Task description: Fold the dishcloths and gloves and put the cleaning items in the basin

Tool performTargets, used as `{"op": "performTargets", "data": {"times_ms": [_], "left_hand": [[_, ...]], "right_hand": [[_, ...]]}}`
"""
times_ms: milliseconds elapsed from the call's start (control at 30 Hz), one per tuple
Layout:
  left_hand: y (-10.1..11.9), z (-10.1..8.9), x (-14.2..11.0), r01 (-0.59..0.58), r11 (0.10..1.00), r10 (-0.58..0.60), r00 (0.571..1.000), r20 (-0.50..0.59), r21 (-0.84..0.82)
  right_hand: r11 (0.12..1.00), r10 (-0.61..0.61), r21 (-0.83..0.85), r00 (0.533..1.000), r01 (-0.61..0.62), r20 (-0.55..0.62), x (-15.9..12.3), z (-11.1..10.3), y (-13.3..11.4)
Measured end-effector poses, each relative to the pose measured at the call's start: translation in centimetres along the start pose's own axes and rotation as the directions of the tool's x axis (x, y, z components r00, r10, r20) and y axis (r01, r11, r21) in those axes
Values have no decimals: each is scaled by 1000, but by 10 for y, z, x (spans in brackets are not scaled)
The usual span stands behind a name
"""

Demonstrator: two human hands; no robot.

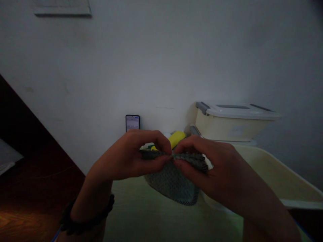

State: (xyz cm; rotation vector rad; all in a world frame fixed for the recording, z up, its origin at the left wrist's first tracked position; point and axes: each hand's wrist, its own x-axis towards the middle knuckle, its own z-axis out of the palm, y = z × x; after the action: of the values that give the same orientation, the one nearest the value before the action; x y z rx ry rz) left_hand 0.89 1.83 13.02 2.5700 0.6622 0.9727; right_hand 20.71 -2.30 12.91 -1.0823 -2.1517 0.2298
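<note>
A grey-green cloth (pixel 174 185) with a dark stitched edge hangs down from between both hands, its upper part folded over. My left hand (pixel 141 154) pinches the top edge from the left, thumb below and index finger above. From the right, my right hand (pixel 204 161) pinches the same edge, and its fingertips nearly meet those of the left. Just behind the fingertips lies a yellow object (pixel 176 138), partly hidden by the hands, so its kind cannot be made out.
A phone (pixel 132 122) with a lit screen leans against the wall behind the left hand. A lidded storage box (pixel 227 126) stands at the right, above an open pale bin (pixel 272 168). The pale green tabletop (pixel 141 215) lies below the hands.
</note>
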Motion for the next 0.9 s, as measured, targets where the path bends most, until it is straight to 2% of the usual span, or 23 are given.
{"op": "performTargets", "data": {"times_ms": [267, 533, 700, 900], "left_hand": [[-2, -1, 0, 4, 1000, -2, 998, 63, -30], [-10, -5, -4, 8, 999, -5, 998, 67, -38], [-12, -5, -6, 51, 998, -46, 993, 107, -49], [-5, 2, -2, 0, 998, 5, 997, 82, -62]], "right_hand": [[998, -55, 12, 998, 56, -11, 2, -1, 0], [999, 31, 22, 994, -33, 103, -1, -7, 8], [999, 50, 9, 999, -50, 20, -2, -11, 8], [999, 32, 12, 999, -32, 0, 1, -11, -1]]}}
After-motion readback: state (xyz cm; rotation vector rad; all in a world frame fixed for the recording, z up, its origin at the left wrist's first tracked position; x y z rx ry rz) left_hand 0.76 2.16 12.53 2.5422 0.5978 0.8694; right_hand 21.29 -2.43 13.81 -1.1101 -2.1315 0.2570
